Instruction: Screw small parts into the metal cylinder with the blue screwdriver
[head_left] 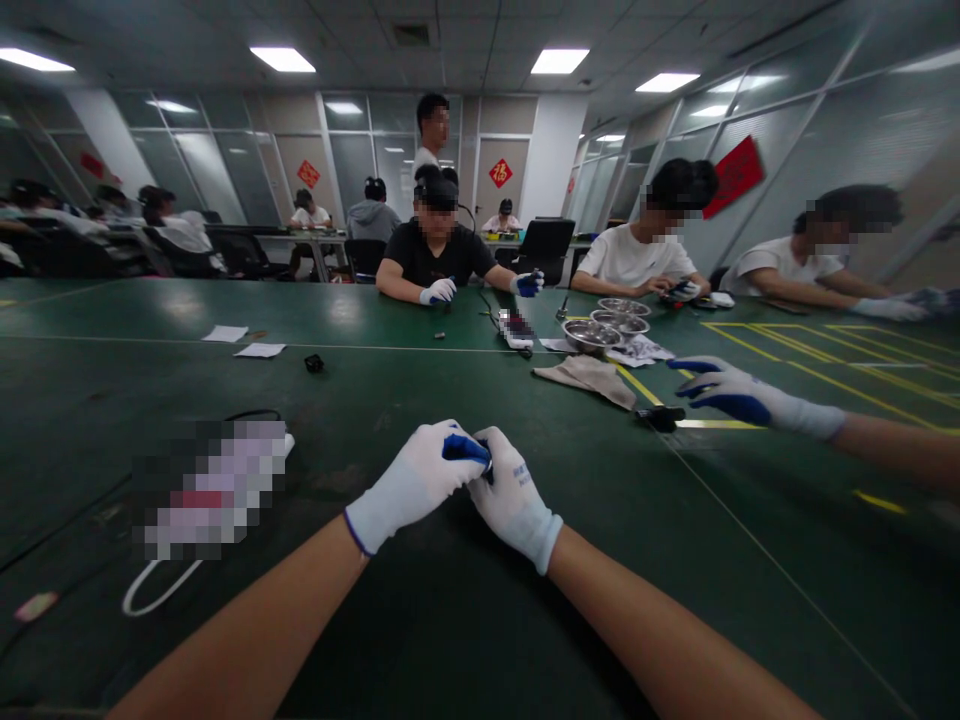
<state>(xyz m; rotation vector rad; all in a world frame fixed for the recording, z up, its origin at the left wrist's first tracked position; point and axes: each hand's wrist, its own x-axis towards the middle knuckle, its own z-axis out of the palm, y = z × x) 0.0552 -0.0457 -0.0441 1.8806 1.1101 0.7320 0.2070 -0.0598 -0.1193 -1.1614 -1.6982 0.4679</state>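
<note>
My left hand (420, 475) and my right hand (517, 500) meet above the green table (360, 620), both in white knitted gloves with blue palms. The fingers of each are closed and pressed together at one spot. A small shiny glint shows between the fingertips, but the thing they hold is mostly hidden, and I cannot make out its kind. Left of my hands lies a blurred-out pale purple and white object (225, 485) with a white loop.
A co-worker's gloved hand (739, 395) reaches in from the right over a black object (660, 418). Beyond are a beige cloth (589, 378), metal bowls (592, 335) and a small black item (314, 364). White papers (260, 350) lie far left. Co-workers sit opposite.
</note>
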